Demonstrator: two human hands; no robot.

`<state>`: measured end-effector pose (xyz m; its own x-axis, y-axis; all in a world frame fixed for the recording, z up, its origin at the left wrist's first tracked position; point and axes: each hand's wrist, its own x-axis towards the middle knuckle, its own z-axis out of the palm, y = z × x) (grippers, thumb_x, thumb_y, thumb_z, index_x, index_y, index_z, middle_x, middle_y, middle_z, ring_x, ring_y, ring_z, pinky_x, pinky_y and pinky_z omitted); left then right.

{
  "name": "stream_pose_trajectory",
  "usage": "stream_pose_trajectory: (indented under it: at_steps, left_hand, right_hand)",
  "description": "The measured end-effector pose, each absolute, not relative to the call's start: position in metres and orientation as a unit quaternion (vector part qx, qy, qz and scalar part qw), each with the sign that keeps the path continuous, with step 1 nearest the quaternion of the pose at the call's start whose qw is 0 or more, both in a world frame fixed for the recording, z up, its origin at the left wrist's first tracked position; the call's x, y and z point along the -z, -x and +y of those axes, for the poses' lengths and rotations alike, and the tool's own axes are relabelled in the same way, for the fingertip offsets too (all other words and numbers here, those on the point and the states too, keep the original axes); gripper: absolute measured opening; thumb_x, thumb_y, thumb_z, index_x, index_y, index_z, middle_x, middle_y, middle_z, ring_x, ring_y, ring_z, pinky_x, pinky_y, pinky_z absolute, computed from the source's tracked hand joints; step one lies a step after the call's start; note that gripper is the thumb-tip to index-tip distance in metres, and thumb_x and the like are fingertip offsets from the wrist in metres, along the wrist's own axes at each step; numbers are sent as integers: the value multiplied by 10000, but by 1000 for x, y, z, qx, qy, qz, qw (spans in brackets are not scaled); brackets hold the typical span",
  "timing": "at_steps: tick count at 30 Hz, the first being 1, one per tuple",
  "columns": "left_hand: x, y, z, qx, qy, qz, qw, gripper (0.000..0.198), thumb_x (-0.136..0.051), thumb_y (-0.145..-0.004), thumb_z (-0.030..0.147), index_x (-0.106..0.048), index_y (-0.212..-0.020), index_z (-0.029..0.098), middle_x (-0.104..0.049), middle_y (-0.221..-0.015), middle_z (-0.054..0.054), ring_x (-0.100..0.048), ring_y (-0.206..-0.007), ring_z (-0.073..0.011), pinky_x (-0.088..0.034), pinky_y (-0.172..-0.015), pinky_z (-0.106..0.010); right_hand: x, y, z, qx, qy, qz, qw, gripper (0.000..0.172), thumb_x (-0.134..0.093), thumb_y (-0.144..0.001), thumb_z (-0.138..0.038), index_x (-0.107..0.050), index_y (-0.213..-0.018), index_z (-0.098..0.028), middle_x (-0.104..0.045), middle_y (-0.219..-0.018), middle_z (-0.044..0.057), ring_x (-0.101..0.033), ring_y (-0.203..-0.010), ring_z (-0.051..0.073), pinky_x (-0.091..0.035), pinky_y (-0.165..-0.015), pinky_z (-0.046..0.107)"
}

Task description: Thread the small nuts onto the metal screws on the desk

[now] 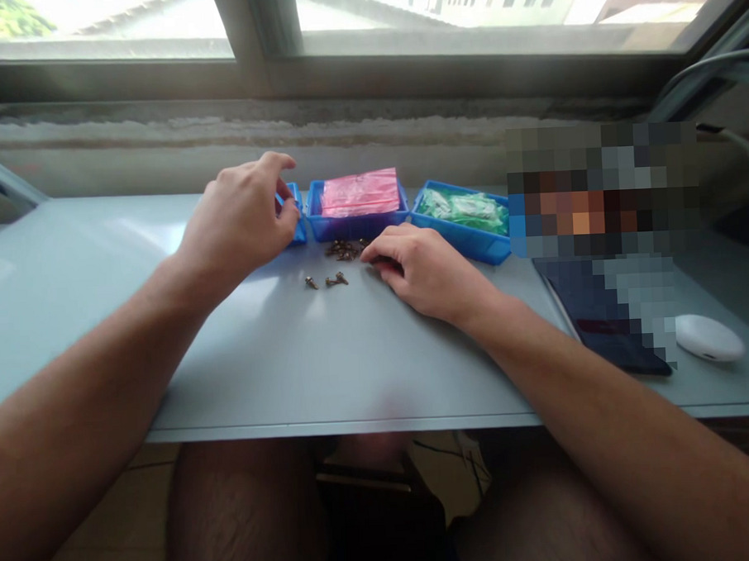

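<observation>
My left hand hovers at a small blue tray, mostly hidden behind it. Its thumb and forefinger are apart, and nothing shows between them. My right hand rests low over the table, its curled fingertips at the right edge of a small pile of bronze-coloured screws. Whatever those fingertips pinch is hidden. A few loose screws lie in front of the pile. Behind it stands a blue tray of pink packets. Right of that, another blue tray holds green packets.
The pale table ends at a straight front edge above my legs. On the right lie a dark flat tablet-like object and a white rounded case. A blurred-out patch covers the area behind them. A window runs along the back.
</observation>
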<state>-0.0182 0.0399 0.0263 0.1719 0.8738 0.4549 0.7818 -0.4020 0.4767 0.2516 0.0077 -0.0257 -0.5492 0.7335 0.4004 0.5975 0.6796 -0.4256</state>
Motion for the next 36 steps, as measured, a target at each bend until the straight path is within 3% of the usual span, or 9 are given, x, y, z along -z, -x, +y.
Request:
stream_pose_trajectory:
  at_steps: [4, 10, 14, 18, 21, 24, 28, 33, 36]
  left_hand:
    - [-39, 14, 33, -170, -776, 606, -50, 580, -563, -1142, 339, -698, -1646, 84, -860, -1336, -209, -772, -1228, -390, -553, -1149, -483]
    - [-44, 15, 31, -137, -759, 634, -62, 529, -561, -1118, 397, -820, -1485, 118, -870, -1262, -211, -753, -1154, -407, -569, -1045, -526]
    - [-46, 14, 26, -99, -740, 660, -81, 471, -518, -1132, 403, -900, -1274, 168, -828, -1073, -166, -656, -958, -340, -523, -920, -488]
    - [-45, 13, 24, -176, -749, 632, -94, 451, -625, -1114, 420, -901, -1332, 139, -808, -1283, -173, -641, -1017, -312, -524, -959, -472]
    - [-36, 9, 25, -322, -786, 520, -92, 346, -698, -1088, 341, -927, -1218, 115, -819, -1149, -140, -657, -954, -243, -542, -956, -411]
    - [-23, -1, 24, -417, -816, 400, -23, 226, -740, -1054, 323, -926, -1029, 198, -812, -932, -50, -636, -760, -176, -538, -804, -360]
    - [-9, -13, 18, -400, -829, 383, 80, 193, -763, -1030, 379, -936, -1008, 296, -863, -911, -17, -737, -776, -213, -578, -795, -373]
    - [-5, -20, 11, -415, -785, 391, 244, 211, -851, -976, 375, -960, -1089, 235, -914, -1006, -54, -841, -913, -257, -652, -825, -361]
    - [-4, -22, 10, -409, -763, 389, 315, 213, -882, -954, 361, -954, -1079, 205, -908, -963, -69, -847, -874, -257, -667, -783, -359]
  right_hand:
    - [26, -252, 9, -129, 369, -875, 286, 357, -618, -989, 36, -889, -1133, -148, -878, -1172, 123, -781, -1099, 288, -572, -1056, 403]
    - [25, -252, 8, -144, 357, -871, 305, 348, -626, -936, 56, -863, -1064, -165, -868, -1121, 100, -773, -1041, 266, -566, -999, 384]
    - [24, -250, 7, -147, 350, -870, 314, 370, -611, -888, 77, -836, -1033, -178, -853, -1103, 89, -755, -1017, 253, -551, -970, 374]
    - [21, -248, 7, -156, 342, -858, 351, 396, -583, -865, 89, -809, -1035, -187, -849, -1098, 70, -750, -1012, 242, -553, -949, 370]
    - [18, -247, 6, -150, 339, -841, 394, 389, -576, -862, 89, -791, -1018, -194, -835, -1077, 51, -746, -995, 235, -569, -942, 381]
    - [16, -247, 5, -135, 345, -821, 435, 385, -598, -867, 81, -793, -1052, -195, -799, -1079, 58, -733, -985, 239, -608, -929, 407]
    - [15, -246, 4, -139, 351, -793, 479, 388, -619, -880, 61, -780, -1096, -220, -746, -1201, 85, -726, -1095, 252, -679, -945, 422]
    - [17, -244, 3, -147, 336, -781, 506, 327, -636, -923, 17, -736, -1099, -240, -694, -1240, 81, -718, -1132, 234, -722, -959, 411]
    - [17, -244, 2, -143, 329, -783, 508, 337, -640, -920, 16, -724, -1101, -256, -685, -1256, 69, -718, -1138, 229, -724, -985, 420]
